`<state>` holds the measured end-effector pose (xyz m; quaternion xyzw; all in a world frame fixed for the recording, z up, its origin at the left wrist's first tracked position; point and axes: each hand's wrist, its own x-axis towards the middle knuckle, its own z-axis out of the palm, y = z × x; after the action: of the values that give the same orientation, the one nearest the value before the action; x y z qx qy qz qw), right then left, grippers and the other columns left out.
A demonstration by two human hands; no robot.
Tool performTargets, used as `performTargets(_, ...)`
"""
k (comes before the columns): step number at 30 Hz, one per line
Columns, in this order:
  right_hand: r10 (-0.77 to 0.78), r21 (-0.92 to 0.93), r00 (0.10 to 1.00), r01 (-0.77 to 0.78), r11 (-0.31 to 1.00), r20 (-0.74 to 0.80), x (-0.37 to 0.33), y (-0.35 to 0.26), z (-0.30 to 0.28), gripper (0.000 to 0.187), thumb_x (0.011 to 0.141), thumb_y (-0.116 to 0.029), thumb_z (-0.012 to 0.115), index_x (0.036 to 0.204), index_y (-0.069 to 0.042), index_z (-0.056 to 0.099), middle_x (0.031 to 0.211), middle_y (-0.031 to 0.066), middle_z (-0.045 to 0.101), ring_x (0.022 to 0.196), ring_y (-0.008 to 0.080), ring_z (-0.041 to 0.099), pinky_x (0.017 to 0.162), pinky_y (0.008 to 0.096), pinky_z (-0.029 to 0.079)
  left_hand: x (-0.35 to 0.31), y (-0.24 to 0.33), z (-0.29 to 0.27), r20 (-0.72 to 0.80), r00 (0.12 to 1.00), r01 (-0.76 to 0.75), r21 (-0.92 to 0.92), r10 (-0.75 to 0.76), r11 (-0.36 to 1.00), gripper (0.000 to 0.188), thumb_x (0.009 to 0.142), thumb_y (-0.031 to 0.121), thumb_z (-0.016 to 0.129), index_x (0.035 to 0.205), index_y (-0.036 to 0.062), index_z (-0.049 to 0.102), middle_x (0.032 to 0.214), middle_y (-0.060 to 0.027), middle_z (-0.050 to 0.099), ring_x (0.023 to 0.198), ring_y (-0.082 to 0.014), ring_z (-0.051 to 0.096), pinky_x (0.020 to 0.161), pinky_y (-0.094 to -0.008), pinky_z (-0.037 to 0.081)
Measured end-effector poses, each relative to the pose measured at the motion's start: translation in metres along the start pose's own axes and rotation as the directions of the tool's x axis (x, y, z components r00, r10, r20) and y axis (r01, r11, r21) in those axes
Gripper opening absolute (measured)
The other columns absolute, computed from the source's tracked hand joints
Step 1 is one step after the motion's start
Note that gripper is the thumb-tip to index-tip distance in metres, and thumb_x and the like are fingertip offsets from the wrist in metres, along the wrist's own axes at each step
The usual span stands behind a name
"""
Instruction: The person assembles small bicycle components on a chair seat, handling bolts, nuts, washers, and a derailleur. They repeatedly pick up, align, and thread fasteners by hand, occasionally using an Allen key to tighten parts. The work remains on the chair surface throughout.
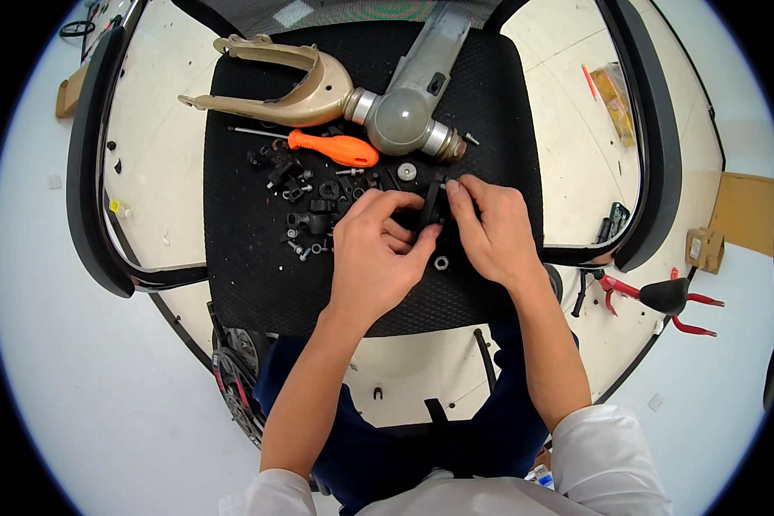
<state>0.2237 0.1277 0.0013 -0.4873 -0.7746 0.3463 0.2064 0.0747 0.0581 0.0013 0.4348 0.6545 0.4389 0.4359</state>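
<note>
My left hand (pixel 371 258) is closed around a small black flat part (pixel 433 203), holding it upright above the chair seat (pixel 275 292). My right hand (pixel 497 225) is pinched at the upper right edge of that part; its fingertips hide whatever is between them. A silver hex nut (pixel 441 263) lies just below the hands, and a round silver washer (pixel 407 172) lies above them. To the left spread several black fittings (pixel 311 222) and small bolts (pixel 299 250). Beyond them rests a screwdriver with an orange handle (pixel 340 149).
A gold fork (pixel 327 90) joined to a grey metal tube (pixel 408 116) takes up the far side of the seat. Black armrests (pixel 90 172) flank it. On the floor at right stand a red frame with a black saddle (pixel 664 295) and a cardboard box (pixel 704 249).
</note>
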Motion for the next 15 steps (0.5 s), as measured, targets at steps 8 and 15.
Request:
performTargets(8,-0.031,-0.022,0.995,0.029,0.999,-0.09,0.0004,-0.0036,-0.0014,0.022,0.095,-0.023,0.059,0.087,-0.002,0.06,0.064,0.0173,0.06,0.061,0.0367,0.062,0.056,0.0432,0.048,0.003,-0.0003,-0.0044,-0.01,1.0,0.021,-0.043,-0.021,0.999,0.026,0.077,0.0,0.077,0.099,-0.0063,0.067,0.096,-0.0118,0.063,0.065,-0.0149,0.07,0.056,-0.0236,0.058)
performTargets(15,-0.01,-0.044,1.0,0.009,0.999,-0.029,0.0,-0.0029,-0.0016,0.02,0.095,-0.023,0.06,0.096,-0.003,0.058,0.074,0.0162,0.063,0.066,0.0351,0.063,0.057,0.0419,0.049,0.0024,-0.0011,-0.0059,-0.024,0.999,0.029,-0.056,-0.031,0.998,0.026,0.076,-0.001,0.077,0.099,-0.0068,0.066,0.097,-0.0124,0.063,0.065,-0.0148,0.07,0.057,-0.0237,0.058)
